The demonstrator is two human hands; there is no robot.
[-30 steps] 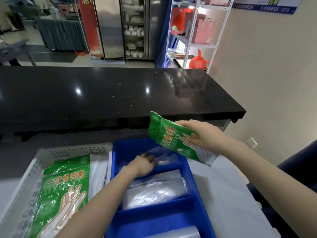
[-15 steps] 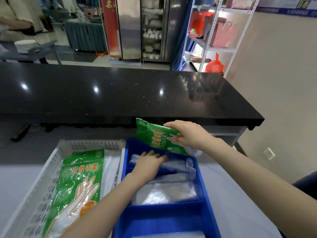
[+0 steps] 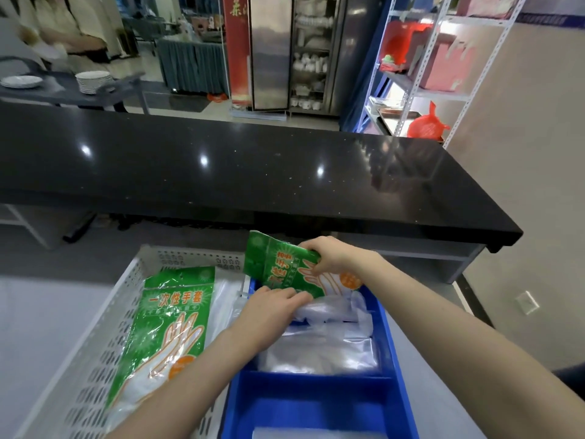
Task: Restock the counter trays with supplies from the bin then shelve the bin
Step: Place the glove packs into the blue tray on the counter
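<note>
Over the blue tray (image 3: 392, 359), the right hand (image 3: 335, 256) has lowered its pinched green pack (image 3: 285, 267). Left hand (image 3: 272, 312) fingers press flat on clear bags (image 3: 332, 312), making room.

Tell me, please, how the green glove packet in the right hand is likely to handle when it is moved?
Probably floppy: the green glove packet bends where the right hand pinches it. Likely light, since one hand lifts it. Its glossy film may be slippery.

Right hand (image 3: 332, 256) has brought the green glove packet (image 3: 285, 267) lower, down to the far end of the blue tray (image 3: 392, 359), left hand (image 3: 272, 312) has slid further onto the clear bags (image 3: 332, 312) beneath the packet
</note>
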